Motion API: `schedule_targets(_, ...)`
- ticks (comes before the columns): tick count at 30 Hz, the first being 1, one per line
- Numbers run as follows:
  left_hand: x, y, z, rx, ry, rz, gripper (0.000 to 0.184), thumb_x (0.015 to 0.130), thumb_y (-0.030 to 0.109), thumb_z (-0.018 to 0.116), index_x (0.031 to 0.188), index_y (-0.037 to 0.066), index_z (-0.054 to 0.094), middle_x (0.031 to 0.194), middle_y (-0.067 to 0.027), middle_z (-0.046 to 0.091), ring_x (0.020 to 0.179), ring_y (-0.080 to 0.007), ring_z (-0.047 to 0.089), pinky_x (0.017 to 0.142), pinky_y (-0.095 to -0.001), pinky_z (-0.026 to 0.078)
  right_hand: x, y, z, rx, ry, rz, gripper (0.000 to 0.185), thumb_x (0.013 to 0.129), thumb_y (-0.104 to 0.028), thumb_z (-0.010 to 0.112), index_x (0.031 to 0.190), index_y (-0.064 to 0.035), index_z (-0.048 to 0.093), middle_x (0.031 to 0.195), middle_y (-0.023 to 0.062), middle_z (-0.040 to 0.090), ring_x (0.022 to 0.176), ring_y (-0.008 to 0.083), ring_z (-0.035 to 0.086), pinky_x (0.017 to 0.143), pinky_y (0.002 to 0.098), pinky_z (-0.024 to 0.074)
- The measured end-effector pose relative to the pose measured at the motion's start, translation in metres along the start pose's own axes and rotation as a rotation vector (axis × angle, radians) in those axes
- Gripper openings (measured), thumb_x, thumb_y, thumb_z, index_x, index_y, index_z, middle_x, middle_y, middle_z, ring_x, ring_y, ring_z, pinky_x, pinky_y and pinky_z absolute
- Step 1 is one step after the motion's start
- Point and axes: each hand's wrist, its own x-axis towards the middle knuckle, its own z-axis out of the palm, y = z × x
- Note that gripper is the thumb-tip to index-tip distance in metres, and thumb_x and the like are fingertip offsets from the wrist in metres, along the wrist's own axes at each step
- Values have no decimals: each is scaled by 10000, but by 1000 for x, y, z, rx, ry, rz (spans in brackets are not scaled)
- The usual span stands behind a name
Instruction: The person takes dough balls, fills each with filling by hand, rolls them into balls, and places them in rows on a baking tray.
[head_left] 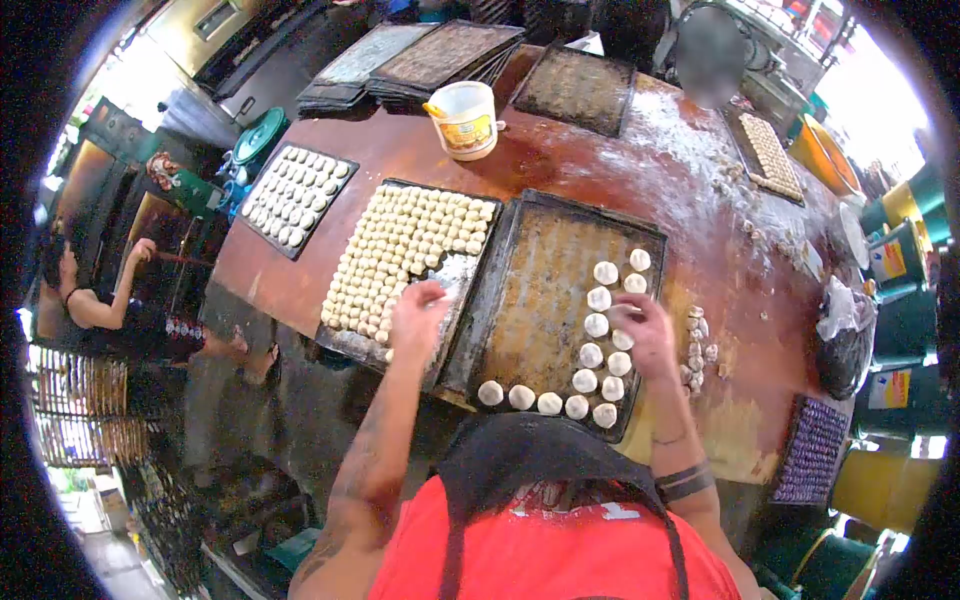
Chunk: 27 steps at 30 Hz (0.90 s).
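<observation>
My left hand [418,308] is over the near right part of a tray [458,285] packed with rows of small pale dough balls [385,250]. Its fingers are curled together, and what they hold, if anything, is hidden. My right hand [646,332] reaches over the right side of a dark baking tray [520,275], fingers bent down at a column of larger floured dough balls [597,325]. Its fingertips cover one spot in that column, so I cannot make out what is in them. More floured balls line the tray's near edge.
Small dough pieces [695,345] lie right of the baking tray. A white bucket [466,130], stacked trays [440,60] and another tray of rounds [298,198] stand farther off. Flour dusts the table's far right. A purple-filled tray [810,450] sits at the right edge. Another person's arm [110,300] shows at left.
</observation>
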Motion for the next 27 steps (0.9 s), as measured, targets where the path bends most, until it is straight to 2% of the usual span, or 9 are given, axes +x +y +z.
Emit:
schedule_targets(1, -3, 19, 23, -388, -98, -105, 172, 831, 6, 685, 1000, -8, 661, 967, -119, 684, 844, -194, 670, 800, -307, 557, -9, -13, 23, 12, -84, -12, 353, 814, -42, 698, 1165, -44, 666, 1019, 66, 710, 943, 153, 656, 872, 320, 520)
schedule_targets(3, -4, 31, 62, -562, -295, -231, 232, 870, 0, 651, 1099, -22, 632, 999, -103, 691, 873, -183, 676, 828, -294, 565, -28, -69, 66, -5, -98, -147, 307, 832, -59, 721, 1135, -67, 672, 1018, 78, 713, 949, 151, 659, 878, 333, 524)
schedule_targets(6, -26, 80, 84, -544, -499, -272, 315, 880, -38, 597, 1194, -29, 597, 1049, -112, 686, 932, -197, 677, 868, -295, 566, -35, -108, 81, -383, -60, -657, 148, 855, -39, 714, 991, -18, 660, 945, 133, 665, 899, 257, 671, 773, 339, 542)
schedule_targets(10, -37, 75, 99, -718, -504, -331, 316, 942, -25, 559, 1258, -26, 568, 1157, -117, 659, 1015, -184, 652, 952, -316, 528, -35, -92, 84, -564, 79, -725, 240, 820, 13, 684, 1053, -32, 652, 994, 140, 650, 965, 303, 642, 786, 379, 538)
schedule_targets(14, -43, 80, 92, -542, -577, -79, 299, 941, 53, 629, 1229, -16, 593, 1126, -100, 677, 1002, -175, 651, 947, -324, 520, -57, -119, 75, -445, 132, -383, 329, 851, -3, 686, 1176, -14, 636, 1000, 92, 649, 964, 217, 645, 837, 330, 532)
schedule_targets(16, -44, 91, 87, -442, -561, -15, 285, 919, 119, 691, 1174, 2, 644, 1108, -77, 693, 1003, -184, 655, 918, -324, 526, -47, -108, 59, -132, -102, -244, 295, 876, -69, 694, 1164, -34, 636, 1058, 103, 641, 941, 230, 635, 812, 358, 531)
schedule_targets(22, -44, 109, 103, -977, -686, -324, 254, 906, 33, 684, 1147, -29, 636, 1052, -99, 694, 934, -164, 662, 832, -309, 563, -34, -101, 56, 524, -109, 25, 306, 901, -152, 705, 1127, 24, 597, 1045, 86, 653, 917, 156, 626, 756, 297, 520)
schedule_targets(26, -36, 105, 103, -362, -466, 174, 193, 933, 67, 665, 1101, -27, 649, 1086, -96, 663, 961, -171, 656, 848, -306, 562, -43, -117, 69, 570, -4, -28, 302, 885, -124, 704, 1145, 0, 616, 1042, 97, 657, 917, 193, 638, 788, 321, 538)
schedule_targets(27, -44, 101, 103, -265, -403, 349, 196, 943, 76, 656, 1110, -26, 644, 1097, -95, 653, 969, -172, 654, 856, -305, 561, -42, -120, 65, 253, 79, -201, 282, 880, -113, 698, 1136, -13, 632, 1050, 106, 661, 921, 210, 643, 802, 327, 540)
